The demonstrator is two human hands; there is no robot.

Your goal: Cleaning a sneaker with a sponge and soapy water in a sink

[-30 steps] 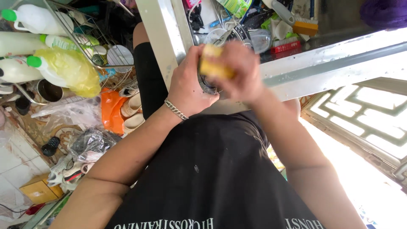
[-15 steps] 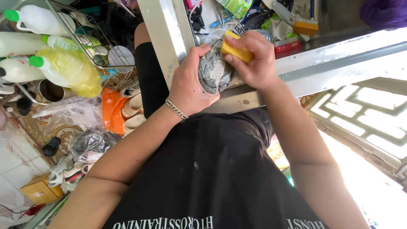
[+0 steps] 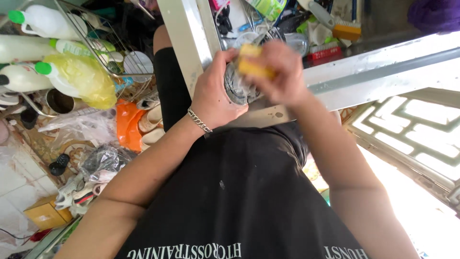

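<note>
Head view: left hand [image 3: 215, 96] is wrapped around a round grey metal item [image 3: 237, 88], maybe a lid or small pan; can't tell which. The fingers curl over its top edge, thumb side toward the body, firm hold. The item sits between both hands, over the white counter edge [image 3: 383, 62], face tilted toward the camera. Its long axis can't be read, mostly covered.

Right hand [image 3: 282, 72] pinches a yellow sponge [image 3: 251, 64], fingers closed on it, and presses it onto the item's upper right. Sponge long axis runs roughly left-right, slightly tilted.

Wire rack [image 3: 115, 43] with bottles [image 3: 33, 14] sits far left. Brush [image 3: 335, 26] lies behind the hands.
</note>
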